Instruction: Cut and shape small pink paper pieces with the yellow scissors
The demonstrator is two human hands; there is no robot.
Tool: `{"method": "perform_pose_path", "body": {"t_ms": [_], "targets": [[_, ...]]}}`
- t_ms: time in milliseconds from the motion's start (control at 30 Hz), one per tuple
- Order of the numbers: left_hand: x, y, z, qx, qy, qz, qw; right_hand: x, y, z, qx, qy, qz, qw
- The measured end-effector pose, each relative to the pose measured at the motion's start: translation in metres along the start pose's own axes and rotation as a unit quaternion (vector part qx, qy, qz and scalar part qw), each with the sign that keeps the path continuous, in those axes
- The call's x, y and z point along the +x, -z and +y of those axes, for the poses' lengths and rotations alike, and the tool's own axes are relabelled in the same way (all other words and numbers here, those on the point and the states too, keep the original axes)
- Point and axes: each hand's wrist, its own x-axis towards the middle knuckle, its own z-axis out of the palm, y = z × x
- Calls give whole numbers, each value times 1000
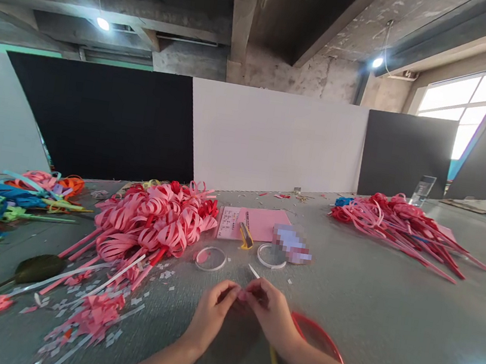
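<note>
My left hand (212, 311) and my right hand (273, 314) meet over the table, thumbs and fingertips pinched together. Between them is a small pink paper piece (243, 295), mostly covered by the fingers. A thin white strip (253, 271) sticks up just behind my right hand; I cannot tell whether that hand grips it. Under my right forearm lies a red and yellow ring (321, 331), partly hidden. Beyond the hands are two rolls of tape, a left one (209, 269) and a right one (270, 265), both flat on the table.
A yellow cutter (245, 236) rests on a pink pad (265, 218), beside a blurred-out flat object (292, 244). Pink paper-strip flowers (152, 217) are heaped left, more (400, 222) right near a clear bottle (422, 190). Paper scraps (98, 312) litter the left; partition boards (276, 141) stand behind.
</note>
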Motion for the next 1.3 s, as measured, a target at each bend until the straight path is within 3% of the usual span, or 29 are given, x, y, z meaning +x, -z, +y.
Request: {"method": "perform_pose_path", "body": {"t_ms": [333, 633, 1200, 1300], "targets": [[1, 0, -3, -13, 2, -32, 999, -2, 1, -2, -24, 2, -10, 1000], [-1, 1, -2, -7, -6, 22, 1000, -3, 0, -6, 11, 0, -22, 1000], [-1, 1, 3, 69, -49, 19, 996, -5, 3, -8, 14, -4, -29, 999], [-1, 1, 2, 58, -31, 28, 997, -5, 3, -8, 13, -12, -21, 1000]]}}
